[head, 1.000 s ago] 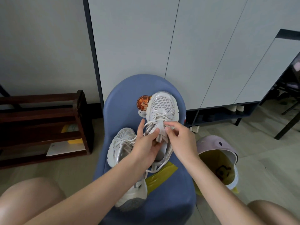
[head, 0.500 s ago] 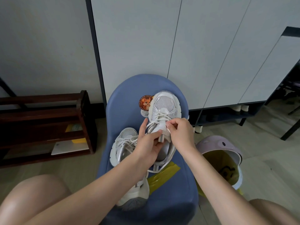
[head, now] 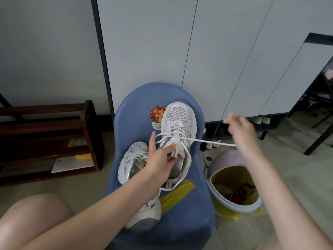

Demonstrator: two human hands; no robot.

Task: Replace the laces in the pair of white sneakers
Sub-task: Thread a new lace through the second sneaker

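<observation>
Left hand point(head: 163, 162): grips sneaker point(head: 177, 134) tongue on blue chair point(head: 189, 213) | right hand point(head: 238, 128): blurred, pinches taut white lace point(head: 207, 141)

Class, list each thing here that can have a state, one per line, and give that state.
Held sneaker: steadied by left hand, partly unlaced.
Lace: pulled taut toward the right.
Right hand: blurred, grips the lace.
Second sneaker: lying on blue chair, laced.
Bin: tilted, open, yellow liner inside.
</observation>
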